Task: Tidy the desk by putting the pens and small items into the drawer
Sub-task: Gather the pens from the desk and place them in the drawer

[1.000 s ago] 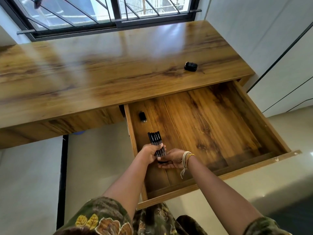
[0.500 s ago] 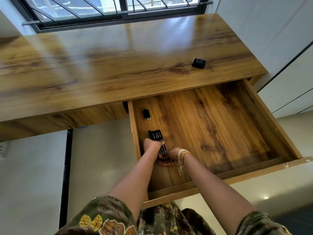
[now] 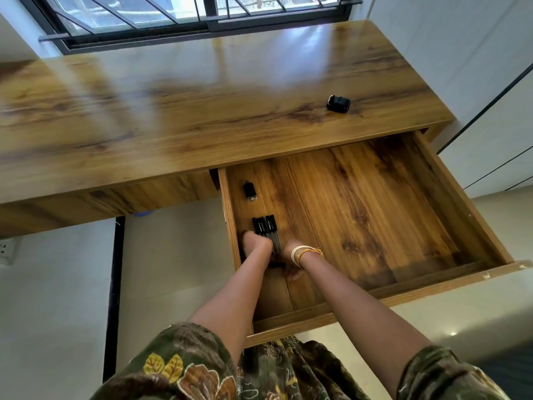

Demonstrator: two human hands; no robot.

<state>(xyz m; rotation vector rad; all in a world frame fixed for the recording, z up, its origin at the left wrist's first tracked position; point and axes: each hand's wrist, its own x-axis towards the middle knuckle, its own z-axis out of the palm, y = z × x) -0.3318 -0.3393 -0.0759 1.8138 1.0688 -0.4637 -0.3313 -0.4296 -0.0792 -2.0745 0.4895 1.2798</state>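
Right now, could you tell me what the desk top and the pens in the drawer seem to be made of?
Desk top: wood-grain board, probably laminate, glossy; it mirrors the window. Pens: apparently plastic, black caps over clear barrels, though blurred. Drawer: matching grain, duller sheen.

A barred window (image 3: 184,13) is throwing pale reflections across the far side of the room, while a wall socket (image 3: 7,251) is sitting low at the left edge and a dark vertical strip (image 3: 114,295) is running down beside the pale floor (image 3: 54,313).
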